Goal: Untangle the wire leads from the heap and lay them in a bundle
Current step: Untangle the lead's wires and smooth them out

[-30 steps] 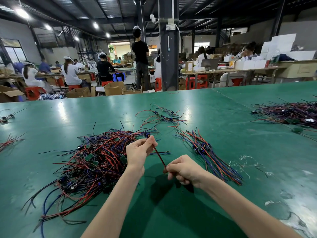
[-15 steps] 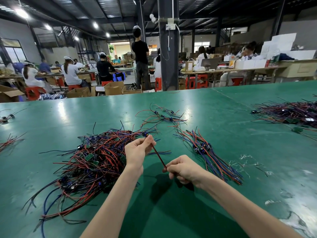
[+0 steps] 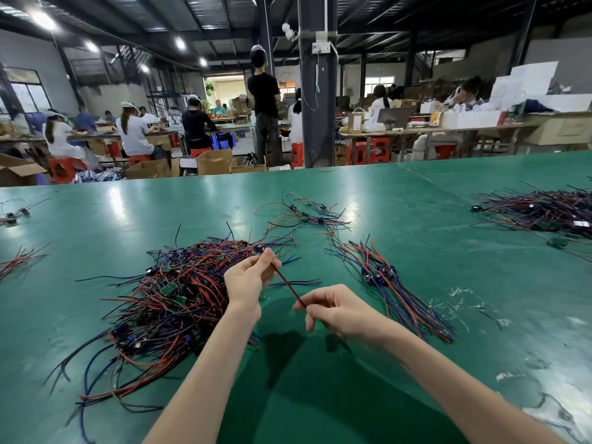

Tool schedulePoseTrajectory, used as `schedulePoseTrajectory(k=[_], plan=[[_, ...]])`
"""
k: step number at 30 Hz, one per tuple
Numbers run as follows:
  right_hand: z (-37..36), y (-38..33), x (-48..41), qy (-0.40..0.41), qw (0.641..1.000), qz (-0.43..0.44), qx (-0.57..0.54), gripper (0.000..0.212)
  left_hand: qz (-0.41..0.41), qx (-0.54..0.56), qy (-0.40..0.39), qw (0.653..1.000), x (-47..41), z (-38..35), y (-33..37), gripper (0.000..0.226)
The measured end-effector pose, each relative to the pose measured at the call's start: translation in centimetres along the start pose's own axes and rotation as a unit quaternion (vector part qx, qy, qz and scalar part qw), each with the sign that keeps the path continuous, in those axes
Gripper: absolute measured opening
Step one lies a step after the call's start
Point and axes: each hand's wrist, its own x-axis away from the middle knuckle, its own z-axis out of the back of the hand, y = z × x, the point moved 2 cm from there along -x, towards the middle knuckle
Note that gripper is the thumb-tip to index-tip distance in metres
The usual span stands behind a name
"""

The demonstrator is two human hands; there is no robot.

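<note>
Kept red lead [image 3: 288,285] pinched taut between left hand [image 3: 248,280] and right hand [image 3: 339,310] mid-frame, barely shifted, not yet laid on bundle [image 3: 394,283].

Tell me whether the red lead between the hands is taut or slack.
Taut: the red lead runs straight, without sag, from the left hand down to the right hand, both pinching it.

Ceiling lamps [image 3: 43,19] shine hard in a dim roof, and daylight glows at a far doorway [image 3: 224,89]. Pale glare streaks the green surface [image 3: 121,206]. Soft shadows pool beneath the left hand [image 3: 248,280] and right hand [image 3: 339,310]. The wire lead [image 3: 288,285] looks sharp, while distant workers [image 3: 133,133] blur. The frame's edges bow.
</note>
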Motion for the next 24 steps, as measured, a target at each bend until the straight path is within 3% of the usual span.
schedulePoseTrajectory(k=[9, 24], plan=[[0.7, -1.4, 0.6, 0.055, 0.984, 0.147, -0.082, 0.023, 0.016, -0.025, 0.0, 1.0, -0.3, 0.5, -0.1, 0.018], [0.6, -0.8, 0.4, -0.001, 0.991, 0.134, -0.006, 0.027, 0.015, -0.02, -0.009, 1.0, -0.3, 0.2, 0.0, 0.016]])
